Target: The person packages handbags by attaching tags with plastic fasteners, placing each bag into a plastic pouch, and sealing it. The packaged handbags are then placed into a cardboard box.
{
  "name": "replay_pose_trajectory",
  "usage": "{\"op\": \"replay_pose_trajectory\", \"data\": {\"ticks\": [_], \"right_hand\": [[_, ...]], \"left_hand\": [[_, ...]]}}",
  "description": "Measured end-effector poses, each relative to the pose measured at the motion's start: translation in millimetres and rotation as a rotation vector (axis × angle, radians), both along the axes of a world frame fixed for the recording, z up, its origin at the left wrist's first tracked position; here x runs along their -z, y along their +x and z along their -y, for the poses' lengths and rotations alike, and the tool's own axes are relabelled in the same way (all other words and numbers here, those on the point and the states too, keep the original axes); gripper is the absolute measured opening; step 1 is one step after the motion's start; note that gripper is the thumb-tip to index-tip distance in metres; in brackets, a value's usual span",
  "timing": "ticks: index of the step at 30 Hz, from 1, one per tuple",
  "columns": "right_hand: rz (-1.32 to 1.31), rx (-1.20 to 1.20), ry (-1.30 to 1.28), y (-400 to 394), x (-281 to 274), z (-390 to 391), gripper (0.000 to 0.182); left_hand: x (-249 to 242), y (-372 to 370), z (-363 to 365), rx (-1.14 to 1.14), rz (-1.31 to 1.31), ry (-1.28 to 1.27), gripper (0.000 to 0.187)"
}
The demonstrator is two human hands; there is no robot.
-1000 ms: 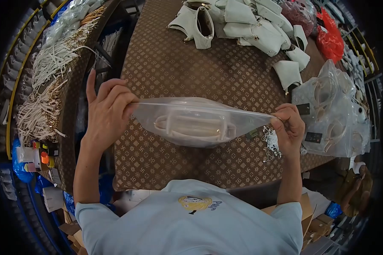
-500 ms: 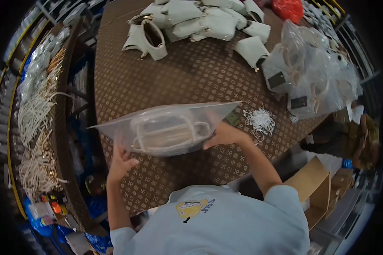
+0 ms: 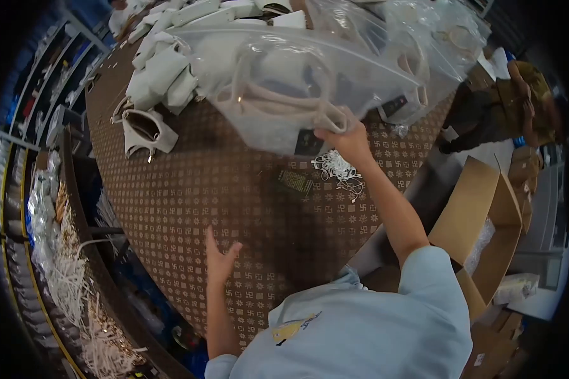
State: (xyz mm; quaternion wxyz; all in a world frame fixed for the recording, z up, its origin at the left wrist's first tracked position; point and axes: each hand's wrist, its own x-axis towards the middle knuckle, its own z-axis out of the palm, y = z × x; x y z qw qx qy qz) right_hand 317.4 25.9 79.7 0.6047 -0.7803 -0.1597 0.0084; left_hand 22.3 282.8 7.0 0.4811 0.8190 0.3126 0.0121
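Observation:
My right hand (image 3: 349,138) grips the lower right side of a clear plastic bag (image 3: 284,66), lifted over the far half of the table. Inside that plastic shows a pale cream handbag (image 3: 275,104) with looped handles, and a black tag (image 3: 308,143) hangs at its lower edge. My left hand (image 3: 221,260) is apart from everything, above the patterned tabletop near my body, with thumb and fingers spread. Below the raised bag lie a bundle of white strings (image 3: 339,172) and a dark green printed card (image 3: 295,181).
White handbags (image 3: 161,76) are heaped at the far left, with one (image 3: 146,132) standing apart. More plastic-wrapped bags (image 3: 417,47) lie at the far right. An open cardboard box (image 3: 468,215) stands right of me, a person (image 3: 512,104) beyond it. Straps (image 3: 76,278) fill a left shelf.
The bagged handbag went from between both hands to the far side of the table, now in my right hand only. My left hand has come away from it. The view has shifted.

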Motion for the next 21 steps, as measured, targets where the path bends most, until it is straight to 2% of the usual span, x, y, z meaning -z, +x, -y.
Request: {"op": "replay_pose_trajectory", "data": {"ticks": [2, 3, 4, 5, 7, 9, 11, 13, 15, 17, 19, 20, 21], "right_hand": [[0.077, 0.231, -0.240, 45.6, 37.3, -2.3, 0.046], [0.050, 0.293, -0.267, 57.6, 45.3, -3.7, 0.045], [0.022, 0.363, -0.300, 71.5, 52.2, -4.3, 0.043], [0.086, 0.391, -0.141, 91.0, 76.8, -3.0, 0.043], [0.038, 0.444, -0.115, 93.5, 80.9, -9.2, 0.051], [0.015, 0.385, -0.040, 84.3, 79.6, -13.1, 0.066], [0.271, 0.688, 0.034, 74.3, 108.1, -31.5, 0.074], [-0.002, 0.679, 0.134, 26.3, 94.8, -9.5, 0.076], [-0.223, 0.419, 0.307, -39.5, 101.9, 37.1, 0.066], [-0.258, 0.459, 0.300, -126.7, 112.2, 81.4, 0.052], [-0.250, 0.683, 0.361, -227.9, 109.6, 130.0, 0.034], [-0.174, 0.839, 0.126, -282.5, 95.7, 158.7, 0.025], [-0.068, 1.040, 0.080, -331.3, 111.8, 182.4, 0.021]], "left_hand": [[35.7, -4.0, 20.8, 0.184, -0.279, 0.229, 0.098], [45.1, -3.5, 32.3, 0.259, -0.411, 0.308, 0.101], [45.4, -3.8, 36.3, 0.344, -0.409, 0.333, 0.101], [44.0, -5.4, 39.9, 0.342, -0.461, 0.400, 0.103], [45.7, -3.8, 42.9, 0.423, -0.520, 0.475, 0.104], [48.9, -2.8, 40.4, 0.351, -0.535, 0.473, 0.106], [58.9, -10.2, 29.1, 0.458, -0.486, 0.492, 0.107], [68.1, -12.3, 24.1, 0.441, -0.434, 0.532, 0.105], [75.6, -12.0, 20.8, 0.541, -0.408, 0.539, 0.104], [67.4, -5.6, 24.0, 0.490, -0.488, 0.624, 0.103], [74.6, 1.1, 14.9, 0.546, -0.395, 0.622, 0.102], [76.2, -0.5, 16.5, 0.529, -0.302, 0.610, 0.100], [62.6, -0.2, 32.6, 0.598, -0.193, 0.714, 0.090]]}}
